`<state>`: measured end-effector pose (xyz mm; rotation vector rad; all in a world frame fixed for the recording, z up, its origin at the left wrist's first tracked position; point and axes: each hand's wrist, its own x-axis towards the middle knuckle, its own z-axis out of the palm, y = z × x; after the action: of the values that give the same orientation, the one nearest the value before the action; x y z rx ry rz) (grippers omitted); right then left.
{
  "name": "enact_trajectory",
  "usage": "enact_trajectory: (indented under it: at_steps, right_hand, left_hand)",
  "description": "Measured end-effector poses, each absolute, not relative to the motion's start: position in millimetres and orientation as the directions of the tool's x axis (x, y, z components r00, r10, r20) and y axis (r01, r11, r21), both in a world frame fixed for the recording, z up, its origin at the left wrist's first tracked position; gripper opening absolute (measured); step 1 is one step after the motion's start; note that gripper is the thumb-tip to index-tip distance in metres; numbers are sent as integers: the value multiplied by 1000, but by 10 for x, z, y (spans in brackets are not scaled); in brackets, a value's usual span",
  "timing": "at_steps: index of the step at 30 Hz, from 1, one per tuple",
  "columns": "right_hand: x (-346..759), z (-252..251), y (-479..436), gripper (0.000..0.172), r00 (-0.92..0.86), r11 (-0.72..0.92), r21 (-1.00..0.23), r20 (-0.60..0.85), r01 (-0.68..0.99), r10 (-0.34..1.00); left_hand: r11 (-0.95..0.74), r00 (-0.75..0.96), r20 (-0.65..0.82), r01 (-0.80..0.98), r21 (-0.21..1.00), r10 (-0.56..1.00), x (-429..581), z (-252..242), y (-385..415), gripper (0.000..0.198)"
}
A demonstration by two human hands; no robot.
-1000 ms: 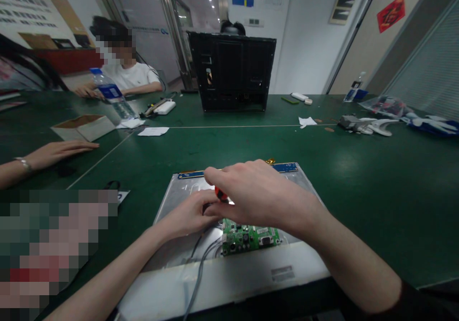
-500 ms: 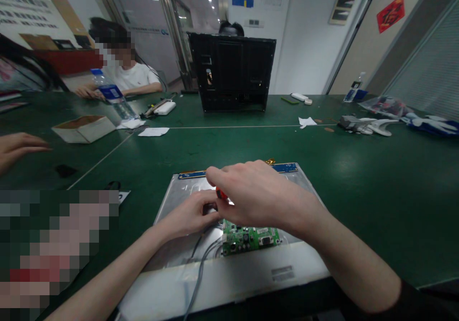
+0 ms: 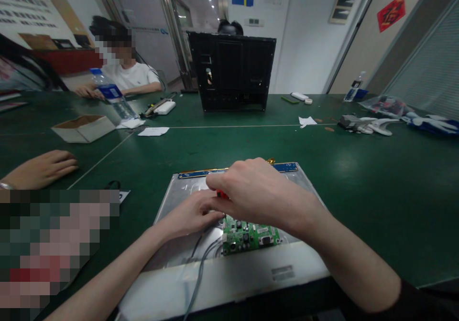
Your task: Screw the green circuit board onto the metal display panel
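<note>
My right hand (image 3: 251,185) is closed from above around a screwdriver (image 3: 222,195); only a bit of its red handle shows, and the shaft and tip are hidden. My left hand (image 3: 197,211) sits low against it, thumb and fingers curled together under the right hand's fingertips; what they pinch is hidden. Beneath both hands lies a silver-backed display panel (image 3: 168,201). A green circuit board (image 3: 251,237) is on it, just below my right hand, with grey cables (image 3: 202,268) running from its left side. A blue circuit strip (image 3: 287,167) lines the panel's far edge.
Another person's hand (image 3: 46,168) rests on the green table (image 3: 376,192) at left. Farther back are an open box (image 3: 84,130), a tilted water bottle (image 3: 114,96), paper scraps (image 3: 154,131) and an upright black monitor housing (image 3: 233,72). Gloves (image 3: 366,125) lie at right.
The other person's hand at left has come farther into view, rightward and down onto the table. My left thumb has shifted slightly right; my right hand has barely moved, still gripping the screwdriver.
</note>
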<state>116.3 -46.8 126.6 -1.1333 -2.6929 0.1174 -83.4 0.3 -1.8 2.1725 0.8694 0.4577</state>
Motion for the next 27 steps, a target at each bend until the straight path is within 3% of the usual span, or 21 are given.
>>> enact_trajectory:
  at_steps: [6, 14, 20, 27]
  right_hand:
    - [1169, 1257, -473, 16, -669, 692, -155, 177, 705, 722]
    - [1195, 1242, -486, 18, -719, 743, -186, 188, 643, 669]
    - [1195, 1196, -453, 21, -693, 722, -191, 204, 665, 691]
    - [1181, 1241, -457, 21, -693, 716, -188, 178, 673, 698]
  left_hand:
    - [-527, 700, 94, 436, 729, 708, -834, -49, 13, 16]
    - [-528, 734, 59, 427, 735, 676, -829, 4, -2, 18]
    - [-488, 702, 22, 471, 735, 712, -822, 48, -34, 12]
    - [-495, 697, 41, 465, 734, 716, -832, 11, -25, 18]
